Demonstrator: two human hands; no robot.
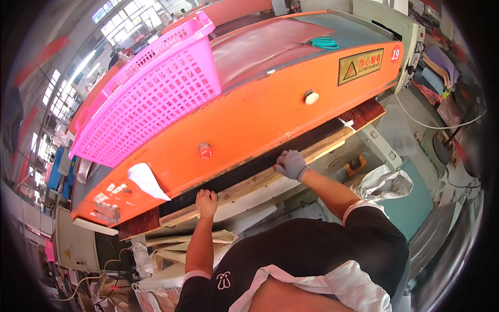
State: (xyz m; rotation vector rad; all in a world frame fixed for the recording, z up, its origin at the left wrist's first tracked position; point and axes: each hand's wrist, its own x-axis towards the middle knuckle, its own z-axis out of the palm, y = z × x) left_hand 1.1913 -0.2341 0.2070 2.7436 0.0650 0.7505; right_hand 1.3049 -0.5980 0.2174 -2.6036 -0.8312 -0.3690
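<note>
- The left hand (206, 200) is bare and curled into a fist, pressed against the long wooden board (260, 179) that runs along the front of the orange machine (249, 125). Can't really tell if it's gripping anything, the fingers are tucked out of sight.
- The right hand (291, 164) wears a grey glove and sits on the same board further along, fingers bent over its edge toward the dark gap (244, 174) under the machine's cover. The fingertips are hidden in there.
- What's inside that gap is too dark to make out.
- A pink plastic basket (156, 88) leans tilted on top of the machine, and teal scissors (325, 43) lie further back on the dark top surface.
- A white scrap of paper (147, 180) hangs off the orange front near the left hand.
- The person's lower body is cut off by the frame edge.
</note>
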